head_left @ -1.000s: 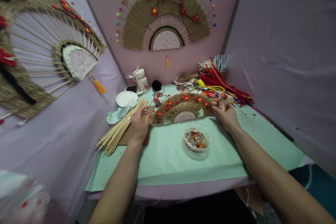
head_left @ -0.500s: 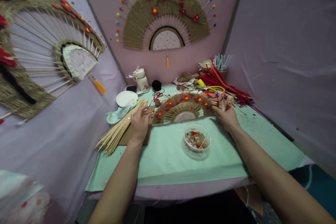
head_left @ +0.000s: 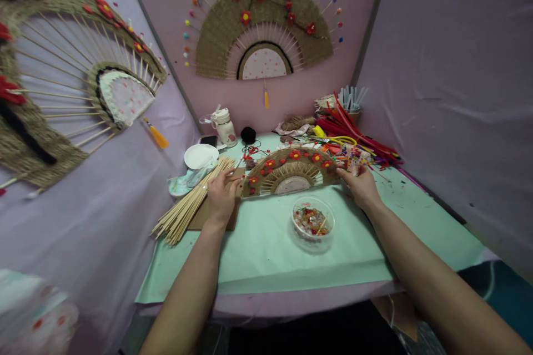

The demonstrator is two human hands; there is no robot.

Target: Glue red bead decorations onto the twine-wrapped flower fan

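A small woven fan point(head_left: 291, 169) with red flowers and a pale half-round centre stands tilted on the green table cover point(head_left: 266, 244). My left hand point(head_left: 222, 194) grips its left end, fingers curled at the edge. My right hand point(head_left: 361, 184) holds its right end the same way. Just in front of the fan sits a clear round bowl point(head_left: 313, 222) of small coloured beads.
A bundle of bamboo sticks point(head_left: 189, 202) lies on brown card at the left. A white plate point(head_left: 201, 156), a white bottle point(head_left: 225, 125), black yarn point(head_left: 248, 134) and a heap of red pipe cleaners point(head_left: 353, 133) crowd the back. Larger fans hang on the walls point(head_left: 264, 25).
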